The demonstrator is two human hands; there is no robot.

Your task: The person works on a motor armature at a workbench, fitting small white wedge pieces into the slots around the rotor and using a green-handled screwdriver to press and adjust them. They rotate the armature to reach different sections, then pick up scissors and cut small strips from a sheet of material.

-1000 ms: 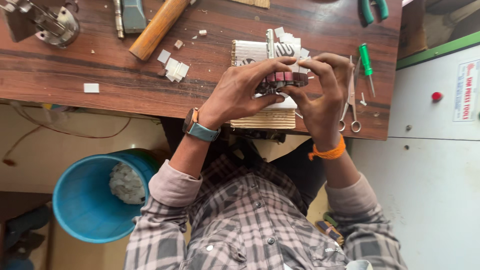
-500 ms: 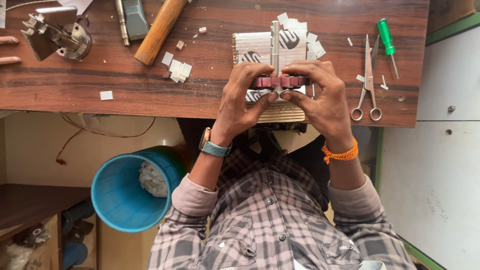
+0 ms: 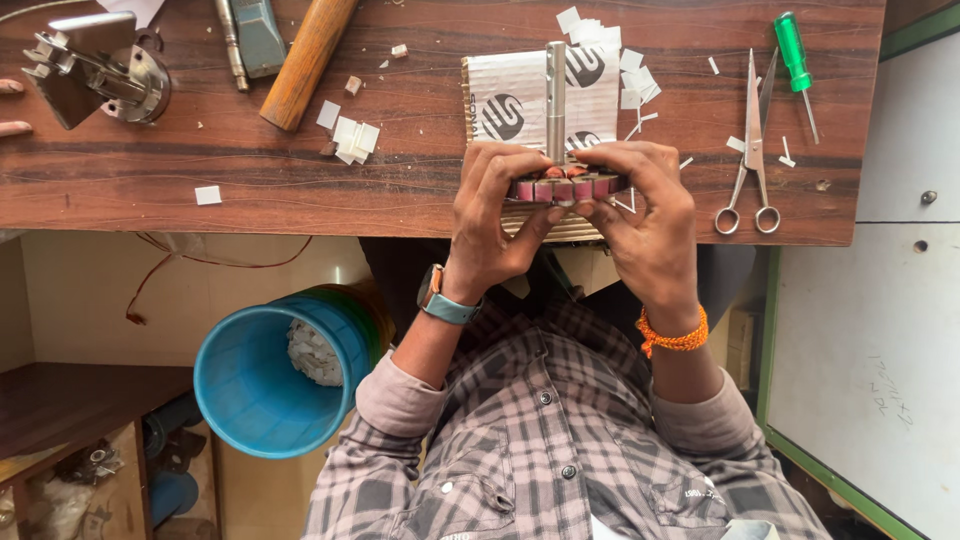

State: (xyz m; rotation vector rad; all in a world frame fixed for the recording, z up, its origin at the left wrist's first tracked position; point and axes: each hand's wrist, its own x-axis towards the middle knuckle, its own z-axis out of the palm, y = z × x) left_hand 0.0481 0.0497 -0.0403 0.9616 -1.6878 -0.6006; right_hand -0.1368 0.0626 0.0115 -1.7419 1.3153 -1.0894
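Both my hands hold a small cylindrical rotor point(image 3: 565, 188) with pink-red segments around it and a steel shaft point(image 3: 555, 95) pointing away from me. My left hand point(image 3: 490, 215), with a teal watch at the wrist, grips its left side, thumb under it. My right hand point(image 3: 645, 215), with an orange thread band at the wrist, grips the right side. The rotor is above a stack of pale cardboard sheets point(image 3: 510, 95) at the near edge of the wooden bench point(image 3: 400, 200). My fingers hide much of the rotor.
Scissors point(image 3: 748, 150) and a green screwdriver point(image 3: 795, 55) lie to the right. A wooden handle point(image 3: 305, 65), white paper scraps point(image 3: 350, 135) and a metal fixture point(image 3: 95, 75) lie to the left. Another person's fingers point(image 3: 10, 105) touch the left edge. A blue bucket point(image 3: 255, 390) stands below.
My view has shifted, so the bench sits further right in frame. Both hands have kept their grip on the rotor and turned it slightly; its shaft now points straight away.
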